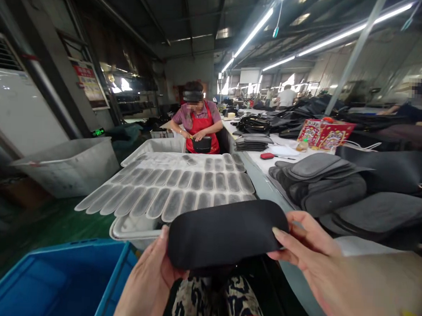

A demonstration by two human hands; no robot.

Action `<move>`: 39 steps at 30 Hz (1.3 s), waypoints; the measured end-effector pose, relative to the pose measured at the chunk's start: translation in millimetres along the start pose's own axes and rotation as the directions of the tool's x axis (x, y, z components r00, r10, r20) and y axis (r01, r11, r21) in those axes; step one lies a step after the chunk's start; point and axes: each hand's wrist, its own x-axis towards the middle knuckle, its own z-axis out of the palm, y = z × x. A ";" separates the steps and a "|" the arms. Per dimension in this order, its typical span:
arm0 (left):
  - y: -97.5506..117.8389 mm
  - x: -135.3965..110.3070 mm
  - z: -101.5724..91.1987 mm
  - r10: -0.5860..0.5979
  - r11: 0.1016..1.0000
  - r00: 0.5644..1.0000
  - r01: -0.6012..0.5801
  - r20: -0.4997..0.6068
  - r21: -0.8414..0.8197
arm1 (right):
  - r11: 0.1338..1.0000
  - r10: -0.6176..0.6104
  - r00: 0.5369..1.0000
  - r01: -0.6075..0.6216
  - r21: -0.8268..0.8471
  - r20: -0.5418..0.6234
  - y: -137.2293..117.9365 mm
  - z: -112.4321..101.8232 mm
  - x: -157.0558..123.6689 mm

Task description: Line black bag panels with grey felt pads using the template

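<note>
A black rounded oblong panel (225,233), smooth like leather, is held up in front of me between both hands. My left hand (157,263) grips its left end, thumb along the edge and fingers partly hidden behind it. At the right end, my right hand (305,246) pinches the edge between thumb and fingers. Beyond the panel, many grey oblong pieces (185,180) with pale rims lie in rows on a board. To the right, stacked dark grey rounded pieces (318,176) rest on the worktable (266,174).
A blue crate (62,277) stands at lower left, with a large pale bin (74,161) behind it. Across from me, a co-worker in a red apron (210,123) handles a dark piece. A red patterned box (324,134) and a small red item (267,156) sit on the worktable.
</note>
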 end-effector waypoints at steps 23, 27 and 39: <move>-21.1 68.8 -81.8 0.055 0.750 0.998 -0.014 -0.042 0.661 | 0.944 0.237 0.906 -0.129 -0.303 0.352 95.1 25.2 62.0; -24.0 71.3 -88.5 0.011 0.723 0.999 0.021 -0.043 0.690 | 0.942 0.205 0.917 -0.090 -0.324 0.342 103.1 26.4 64.4; -35.3 81.5 -93.6 -0.052 0.752 0.988 0.135 -0.146 0.645 | 0.918 0.174 0.938 -0.045 -0.393 0.300 112.1 33.1 68.4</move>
